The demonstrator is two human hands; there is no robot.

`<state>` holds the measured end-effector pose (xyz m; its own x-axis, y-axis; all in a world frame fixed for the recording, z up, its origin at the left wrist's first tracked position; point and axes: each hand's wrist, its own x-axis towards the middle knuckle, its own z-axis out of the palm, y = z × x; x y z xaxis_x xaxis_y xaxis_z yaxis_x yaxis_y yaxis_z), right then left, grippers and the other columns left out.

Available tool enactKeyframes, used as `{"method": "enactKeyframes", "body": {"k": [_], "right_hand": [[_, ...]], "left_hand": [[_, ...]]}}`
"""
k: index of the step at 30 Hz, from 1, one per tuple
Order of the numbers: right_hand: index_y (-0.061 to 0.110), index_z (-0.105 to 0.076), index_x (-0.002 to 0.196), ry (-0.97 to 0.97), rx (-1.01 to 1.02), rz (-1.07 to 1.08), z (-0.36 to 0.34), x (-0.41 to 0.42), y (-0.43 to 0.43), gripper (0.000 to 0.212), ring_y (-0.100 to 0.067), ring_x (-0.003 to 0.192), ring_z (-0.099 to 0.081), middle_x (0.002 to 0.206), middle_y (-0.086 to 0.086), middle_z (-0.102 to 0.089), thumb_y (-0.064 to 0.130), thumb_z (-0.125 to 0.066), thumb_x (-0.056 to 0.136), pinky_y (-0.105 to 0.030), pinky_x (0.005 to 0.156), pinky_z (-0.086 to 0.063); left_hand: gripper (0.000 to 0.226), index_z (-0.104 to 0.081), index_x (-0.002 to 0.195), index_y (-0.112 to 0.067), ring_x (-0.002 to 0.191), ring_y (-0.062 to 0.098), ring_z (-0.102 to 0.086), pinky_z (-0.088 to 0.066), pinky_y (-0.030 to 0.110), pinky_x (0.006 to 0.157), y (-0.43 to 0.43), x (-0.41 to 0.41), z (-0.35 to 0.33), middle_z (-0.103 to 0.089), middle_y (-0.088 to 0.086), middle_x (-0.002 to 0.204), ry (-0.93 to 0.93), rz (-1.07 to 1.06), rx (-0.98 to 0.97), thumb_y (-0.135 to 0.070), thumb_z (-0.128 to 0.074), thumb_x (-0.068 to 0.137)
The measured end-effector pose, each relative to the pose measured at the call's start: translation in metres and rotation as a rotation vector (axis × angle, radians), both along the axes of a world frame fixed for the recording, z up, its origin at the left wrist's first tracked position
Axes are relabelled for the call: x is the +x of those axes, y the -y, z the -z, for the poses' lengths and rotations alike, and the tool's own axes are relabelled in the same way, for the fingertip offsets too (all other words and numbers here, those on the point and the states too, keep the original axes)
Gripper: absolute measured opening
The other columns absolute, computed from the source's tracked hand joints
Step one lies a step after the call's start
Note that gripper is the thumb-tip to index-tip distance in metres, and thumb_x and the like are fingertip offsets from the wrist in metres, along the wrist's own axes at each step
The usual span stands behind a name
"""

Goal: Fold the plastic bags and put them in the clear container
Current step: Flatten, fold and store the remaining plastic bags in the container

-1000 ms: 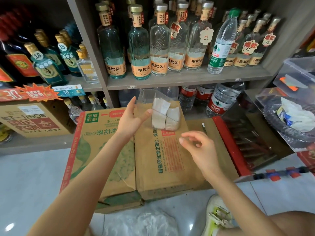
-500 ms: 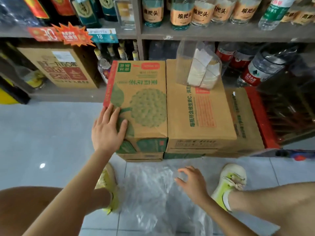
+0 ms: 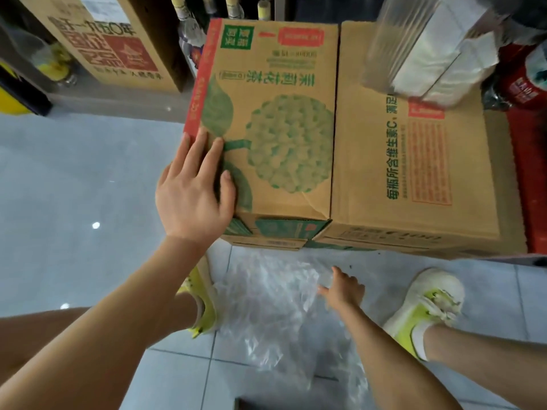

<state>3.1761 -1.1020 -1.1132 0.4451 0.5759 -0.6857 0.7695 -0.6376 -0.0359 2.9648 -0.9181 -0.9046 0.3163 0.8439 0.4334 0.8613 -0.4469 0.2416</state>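
Right hand (image 3: 343, 291) has dropped onto the crumpled clear plastic bags (image 3: 272, 306) on the tiled floor (image 3: 74, 173); fingers half-curled, pinch unclear. Left hand (image 3: 192, 196) flat, fingers spread, on the green-printed cardboard carton (image 3: 281, 113). Step: fetching the next bag. Next: pinch one layer, lift, fold; the clear plastic container (image 3: 393, 48) stands further back.

My view from the remote desk has tipped down toward the floor (image 3: 74, 173). The left hand (image 3: 194, 190) has left the clear container (image 3: 393, 45) and now lies flat on the near corner of the green-printed carton (image 3: 281, 128). The right hand (image 3: 343, 291) has dropped onto the crumpled plastic bags (image 3: 266, 306) between the shoes (image 3: 426, 303).
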Motion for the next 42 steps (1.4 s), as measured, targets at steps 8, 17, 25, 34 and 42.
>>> {"method": "enactKeyframes", "body": {"k": [8, 17, 25, 34, 42], "right_hand": [[0.025, -0.039, 0.06, -0.053, 0.331, 0.023, -0.076, -0.004, 0.003, 0.033, -0.014, 0.062, -0.04, 0.056, 0.008, -0.038, 0.023, -0.05, 0.092, -0.031, 0.069, -0.021], [0.034, -0.067, 0.068, -0.63, 0.679, 0.01, -0.245, 0.018, -0.006, 0.026, -0.001, 0.069, -0.061, 0.07, 0.01, -0.069, 0.012, -0.08, 0.075, -0.024, 0.068, -0.046], [0.04, -0.065, 0.074, -0.537, 0.974, -0.194, -0.334, 0.036, -0.022, 0.031, -0.002, 0.083, -0.054, 0.078, 0.015, -0.062, 0.011, -0.074, 0.077, -0.019, 0.078, -0.044], [0.042, -0.06, 0.109, -0.651, 0.933, -0.017, -0.384, 0.036, -0.023, 0.047, 0.008, 0.106, -0.051, 0.107, 0.023, -0.061, 0.058, -0.066, 0.066, -0.019, 0.092, -0.04], [0.028, -0.071, 0.094, -0.265, 1.082, -0.196, -0.385, 0.002, -0.047, 0.013, -0.003, 0.083, -0.059, 0.08, 0.024, -0.06, 0.028, -0.071, 0.081, -0.032, 0.088, -0.047]], "left_hand": [[0.049, -0.059, 0.131, -0.011, 0.134, 0.03, -0.044, -0.047, 0.042, 0.09, 0.001, 0.001, -0.005, -0.052, 0.011, 0.14, -0.026, -0.01, -0.049, -0.032, -0.036, 0.093], [0.048, -0.068, 0.11, -0.011, 0.12, 0.033, -0.051, -0.029, 0.039, 0.106, 0.045, 0.01, -0.054, -0.059, 0.011, 0.127, 0.076, 0.098, -0.216, -0.046, -0.039, 0.093], [0.045, -0.062, 0.116, -0.025, 0.095, 0.003, -0.066, -0.047, 0.02, 0.087, 0.081, 0.028, -0.122, -0.072, -0.011, 0.095, 0.745, 0.256, -1.153, -0.046, -0.073, 0.078], [0.027, -0.07, 0.095, -0.027, 0.077, 0.009, -0.061, -0.049, 0.018, 0.076, 0.081, 0.031, -0.139, -0.068, 0.003, 0.087, 0.751, 0.271, -0.761, -0.006, -0.076, 0.079], [0.041, -0.063, 0.09, -0.038, 0.08, -0.005, -0.057, -0.042, 0.007, 0.073, 0.091, 0.032, -0.151, -0.065, -0.027, 0.084, 0.716, 0.296, -0.535, -0.002, -0.076, 0.077]]}}
